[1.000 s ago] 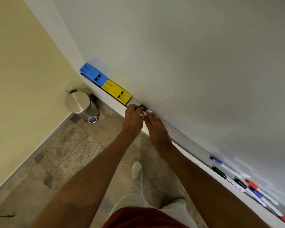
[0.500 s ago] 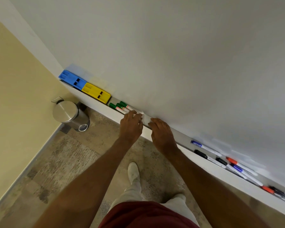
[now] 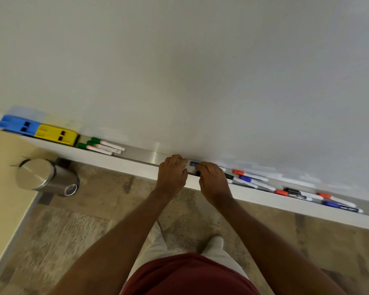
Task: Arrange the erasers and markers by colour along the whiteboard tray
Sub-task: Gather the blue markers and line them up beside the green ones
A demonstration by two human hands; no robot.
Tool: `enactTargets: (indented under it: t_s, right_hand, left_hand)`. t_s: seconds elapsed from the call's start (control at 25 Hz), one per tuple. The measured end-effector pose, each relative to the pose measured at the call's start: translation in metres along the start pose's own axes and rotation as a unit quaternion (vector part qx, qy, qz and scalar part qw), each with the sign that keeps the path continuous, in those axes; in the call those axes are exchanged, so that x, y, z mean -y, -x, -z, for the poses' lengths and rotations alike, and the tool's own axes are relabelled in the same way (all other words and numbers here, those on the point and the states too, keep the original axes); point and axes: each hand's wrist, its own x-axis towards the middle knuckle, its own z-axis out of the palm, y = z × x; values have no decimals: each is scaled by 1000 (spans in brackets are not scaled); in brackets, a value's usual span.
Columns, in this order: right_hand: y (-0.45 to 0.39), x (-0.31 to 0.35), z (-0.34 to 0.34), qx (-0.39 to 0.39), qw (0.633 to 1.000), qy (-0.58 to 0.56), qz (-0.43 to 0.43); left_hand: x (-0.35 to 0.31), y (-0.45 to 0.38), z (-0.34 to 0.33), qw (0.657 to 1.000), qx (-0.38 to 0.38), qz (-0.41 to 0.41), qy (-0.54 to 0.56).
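Head view, hidden: the blue marker is covered by fingers except its cap; motion blur softens the markers on the right.
Left hand: curled at the whiteboard tray; grasp cannot be told.
Right hand: curled over the blue marker; grip cannot be told.
Sorted: blue eraser, yellow eraser, green markers at the tray's left end.

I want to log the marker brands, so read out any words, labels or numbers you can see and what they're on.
No text can be read.
Green markers: reddish print on the white barrels, too blurred to read.
Mixed markers at the right of the whiteboard tray: dark label marks on one black marker, too small to read.
Blue eraser, yellow eraser, steel pedal bin: no lettering visible.
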Motion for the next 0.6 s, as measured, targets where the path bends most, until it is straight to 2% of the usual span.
enactTargets:
  t_s: [0.16,0.4,0.6]
  right_hand:
    - [39,-55,26,-17,999,0,-45]
    - [81,-149,61,-61,985,-6,-163]
    - [101,-198,66,-21,987,31,-158]
  left_hand:
    - [-45,-1,-19,999,14,-45,-22]
    - [-86,-21,-39,987,36,-112,-111]
    - [-96,-26,-59,983,19,-88,-157]
